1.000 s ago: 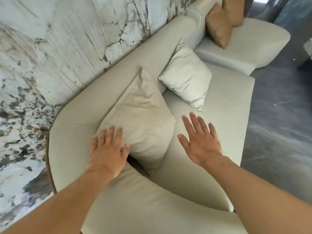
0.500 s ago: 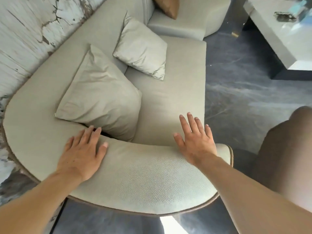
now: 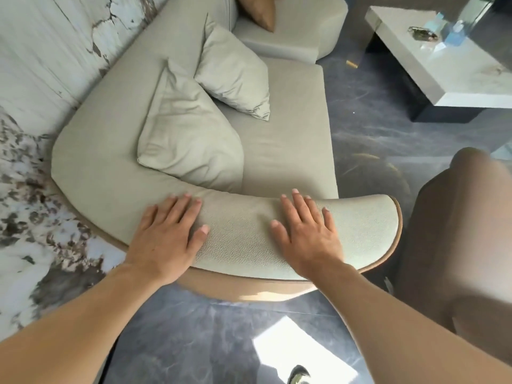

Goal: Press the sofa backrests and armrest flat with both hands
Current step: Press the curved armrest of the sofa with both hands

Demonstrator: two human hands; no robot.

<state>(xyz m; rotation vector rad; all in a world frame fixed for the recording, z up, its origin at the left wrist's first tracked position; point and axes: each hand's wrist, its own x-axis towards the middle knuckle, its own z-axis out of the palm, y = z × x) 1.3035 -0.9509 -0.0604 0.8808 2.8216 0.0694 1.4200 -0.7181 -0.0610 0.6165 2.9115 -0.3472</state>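
Resting palm-down on the curved armrest (image 3: 243, 234) of a pale sofa (image 3: 288, 151), both hands lie flat with fingers extended and slightly spread, grasping nothing. The left hand (image 3: 169, 234) covers the armrest where it bends toward the wall side; the right hand (image 3: 307, 231) sits nearer the rounded free end, apart from the left, with pebbled upholstery showing between them. Bare forearms enter from the lower corners, above a dark marbled floor (image 3: 199, 336) crossed by a bright patch of light. A brown chair (image 3: 454, 239) (blurred, only partly in view) stands just beside the armrest's free end. Beyond the armrest, a large cushion (image 3: 188, 137) leans in the corner of the seat, its lower edge close to the fingertips of the left hand. A smaller cushion (image 3: 235, 73) leans behind it, overlapping its upper corner. The backrest (image 3: 133, 65) runs along a white, dark-veined wall (image 3: 41, 51). Farther on, a tan cushion (image 3: 260, 12) rests on the next seat section. A low grey table (image 3: 443, 67) stands on the floor at upper right, well apart from the sofa, with small objects on it (too indistinct to identify).
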